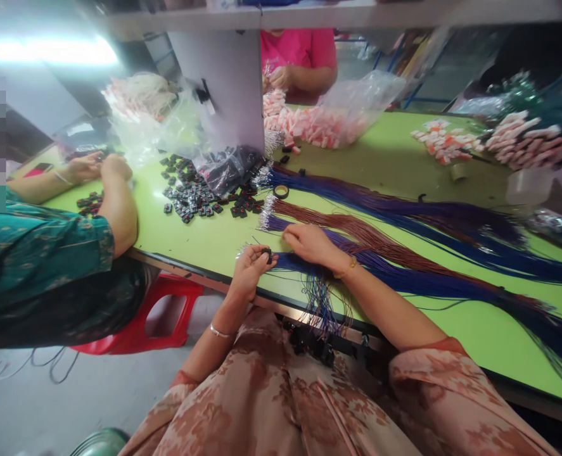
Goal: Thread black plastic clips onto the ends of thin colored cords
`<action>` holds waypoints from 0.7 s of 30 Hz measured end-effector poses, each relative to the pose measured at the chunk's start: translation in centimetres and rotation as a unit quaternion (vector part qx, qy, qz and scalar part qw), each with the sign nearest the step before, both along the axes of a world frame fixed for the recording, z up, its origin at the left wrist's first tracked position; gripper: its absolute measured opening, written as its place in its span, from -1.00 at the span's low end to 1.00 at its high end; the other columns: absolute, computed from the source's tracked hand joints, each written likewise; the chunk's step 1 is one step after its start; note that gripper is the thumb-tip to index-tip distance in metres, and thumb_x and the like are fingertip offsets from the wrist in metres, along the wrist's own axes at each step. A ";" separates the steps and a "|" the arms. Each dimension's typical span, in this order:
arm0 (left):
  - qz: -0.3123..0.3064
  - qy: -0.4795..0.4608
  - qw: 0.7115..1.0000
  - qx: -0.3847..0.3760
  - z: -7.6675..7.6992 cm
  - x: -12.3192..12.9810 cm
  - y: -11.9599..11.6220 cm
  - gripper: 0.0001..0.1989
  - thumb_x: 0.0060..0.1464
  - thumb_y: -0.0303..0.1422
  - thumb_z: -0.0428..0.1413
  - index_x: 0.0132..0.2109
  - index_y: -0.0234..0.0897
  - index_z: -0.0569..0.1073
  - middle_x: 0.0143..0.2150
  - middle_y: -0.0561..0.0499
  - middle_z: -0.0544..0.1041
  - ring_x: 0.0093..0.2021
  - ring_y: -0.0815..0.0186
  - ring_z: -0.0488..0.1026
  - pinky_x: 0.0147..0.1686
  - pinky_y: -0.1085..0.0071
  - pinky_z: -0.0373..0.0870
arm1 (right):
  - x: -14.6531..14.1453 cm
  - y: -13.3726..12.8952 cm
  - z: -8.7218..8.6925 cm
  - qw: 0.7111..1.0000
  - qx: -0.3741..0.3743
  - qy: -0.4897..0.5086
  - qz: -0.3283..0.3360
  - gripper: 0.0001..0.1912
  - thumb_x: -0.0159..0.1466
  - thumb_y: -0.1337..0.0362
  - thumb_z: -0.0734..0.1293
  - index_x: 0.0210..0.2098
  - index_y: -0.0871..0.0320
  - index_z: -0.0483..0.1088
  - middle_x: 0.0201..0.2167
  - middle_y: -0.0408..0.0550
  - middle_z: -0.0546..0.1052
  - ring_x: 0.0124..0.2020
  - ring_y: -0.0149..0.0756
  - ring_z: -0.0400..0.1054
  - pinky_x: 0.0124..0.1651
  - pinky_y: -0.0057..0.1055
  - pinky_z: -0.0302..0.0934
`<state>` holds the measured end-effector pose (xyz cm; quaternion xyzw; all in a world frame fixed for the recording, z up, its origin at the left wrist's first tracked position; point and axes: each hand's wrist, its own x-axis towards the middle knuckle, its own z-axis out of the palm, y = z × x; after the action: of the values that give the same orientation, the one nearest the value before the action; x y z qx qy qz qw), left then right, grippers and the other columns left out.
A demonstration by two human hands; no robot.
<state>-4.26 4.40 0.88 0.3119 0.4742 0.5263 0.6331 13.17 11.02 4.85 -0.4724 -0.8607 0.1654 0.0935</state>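
Observation:
Near the table's front edge, my left hand (pixel 249 269) pinches a small black connector (pixel 266 255) between thumb and fingers. My right hand (pixel 306 242) is just to its right, over the blue and purple wires, with its fingertips bent together; whether it holds a wire is too small to tell. Below my right hand, a bunch of thin mixed wires (pixel 321 297) hangs over the edge, with black connectors (pixel 313 345) by my lap. Brown wires (pixel 338 223) with silvery tips lie beyond my right hand.
Loose black connectors (pixel 190 196) are heaped at the back left, beside a tape roll (pixel 281 190). A co-worker's hands (pixel 104 168) are at the left. A person in pink sits behind piled pink-white parts (pixel 319 125). A red stool (pixel 185 316) stands left of me.

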 end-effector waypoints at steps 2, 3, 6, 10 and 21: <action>-0.002 0.012 1.000 0.013 -0.1 -0.1 0.2 -0.61 -0.10 -0.26 0.31 -0.17 -0.33 0.39 -0.31 -0.01 0.51 -0.24 0.32 0.54 -0.08 0.28 0.48 | 0.3 0.8 -0.4 0.997 0.007 -0.062 -0.050 -0.68 0.35 0.27 0.11 -0.21 0.23 0.46 -0.21 0.12 0.55 -0.29 -0.23 0.37 -0.32 -0.39 0.00; -0.004 0.018 1.000 0.021 -0.3 -0.1 0.3 -0.63 -0.08 -0.27 0.30 -0.16 -0.32 0.39 -0.30 -0.01 0.51 -0.24 0.32 0.53 -0.08 0.29 0.48 | 0.3 1.0 -0.7 0.995 0.005 -0.086 -0.048 -0.70 0.33 0.27 0.13 -0.20 0.24 0.46 -0.19 0.15 0.54 -0.28 -0.21 0.37 -0.32 -0.38 0.00; -0.011 0.045 0.997 0.054 -0.9 0.2 0.6 -0.69 -0.01 -0.28 0.24 -0.15 -0.30 0.37 -0.26 -0.02 0.51 -0.24 0.34 0.52 -0.09 0.30 0.46 | 0.1 0.5 -1.4 0.996 -0.014 -0.083 0.040 -0.74 0.30 0.29 0.17 -0.22 0.21 0.48 -0.20 0.10 0.54 -0.22 -0.20 0.38 -0.25 -0.39 0.05; -0.014 0.148 0.980 0.132 -1.5 0.8 1.4 -0.79 0.06 -0.34 0.15 -0.14 -0.28 0.38 -0.22 -0.03 0.51 -0.20 0.33 0.50 -0.06 0.32 0.42 | 0.0 -0.7 -1.3 0.991 -0.032 -0.044 0.125 -0.73 0.31 0.33 0.15 -0.25 0.21 0.49 -0.26 0.07 0.55 -0.22 -0.25 0.36 -0.20 -0.41 0.06; -0.030 0.241 0.962 0.126 -2.0 0.8 2.5 -0.83 0.11 -0.38 0.08 -0.12 -0.24 0.37 -0.29 -0.01 0.54 -0.23 0.29 0.53 -0.10 0.30 0.37 | 1.0 5.9 -1.6 0.998 0.024 -0.019 -0.059 -0.67 0.33 0.29 0.14 -0.15 0.20 0.52 -0.17 0.07 0.57 -0.17 -0.24 0.39 -0.13 -0.40 0.11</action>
<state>-3.51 6.87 -1.09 0.5207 0.5332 0.4715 0.4714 14.16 16.88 3.24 -0.5228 -0.8367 0.1305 0.0981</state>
